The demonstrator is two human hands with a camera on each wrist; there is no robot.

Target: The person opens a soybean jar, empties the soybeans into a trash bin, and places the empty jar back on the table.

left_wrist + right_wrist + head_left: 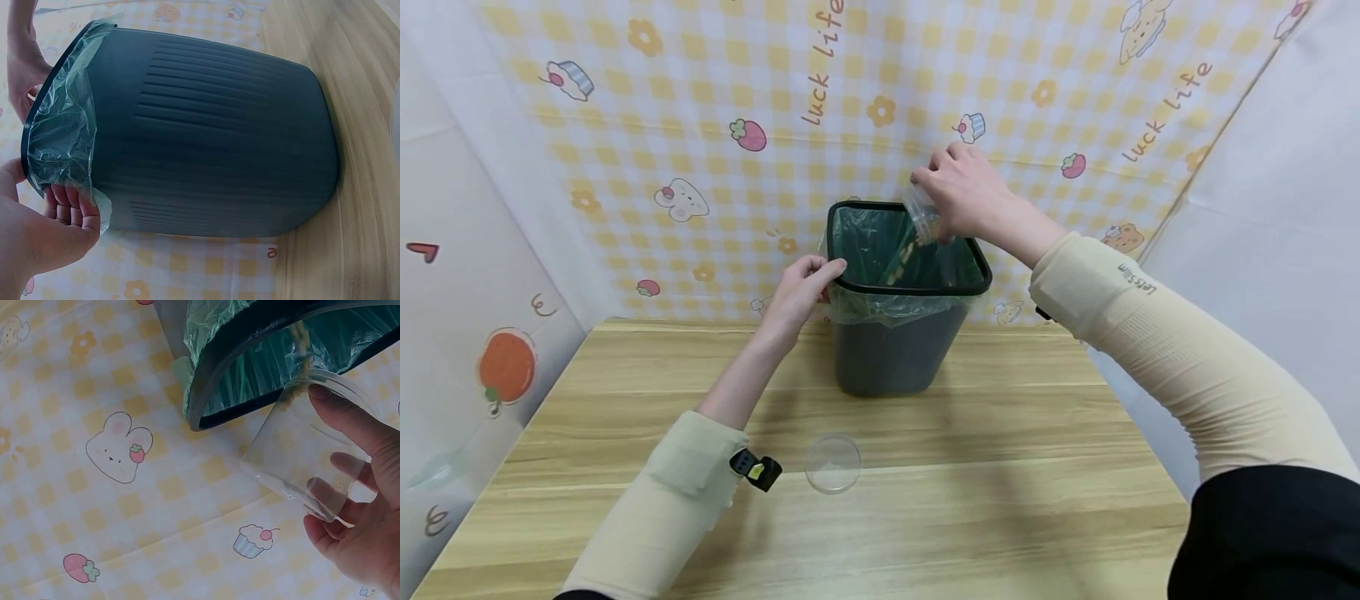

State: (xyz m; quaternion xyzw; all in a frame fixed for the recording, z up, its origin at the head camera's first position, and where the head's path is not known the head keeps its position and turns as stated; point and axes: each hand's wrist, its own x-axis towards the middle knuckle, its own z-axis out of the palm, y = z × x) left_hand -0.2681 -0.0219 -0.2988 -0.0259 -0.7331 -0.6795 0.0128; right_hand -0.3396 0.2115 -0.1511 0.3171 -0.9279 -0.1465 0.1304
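Note:
A dark grey trash bin point(891, 354) with a black rim stands on the table, its green plastic liner point(62, 140) folded over the edge. My left hand point(801, 296) grips the bin's rim at its left corner, thumb on top and fingers curled underneath against the liner. Over the right side of the opening, my right hand point(966, 193) holds a clear plastic jar point(281, 450) tipped mouth-down. Small tan pieces point(904, 260) fall from the jar into the bin. Only a few pieces show near the jar's mouth in the right wrist view; the bin's bottom is hidden.
A round clear lid point(833, 464) lies on the wooden table point(970, 517) in front of the bin. Behind the bin hangs a yellow checked cloth point(700, 125) with printed cartoons. White sheets flank the table on both sides.

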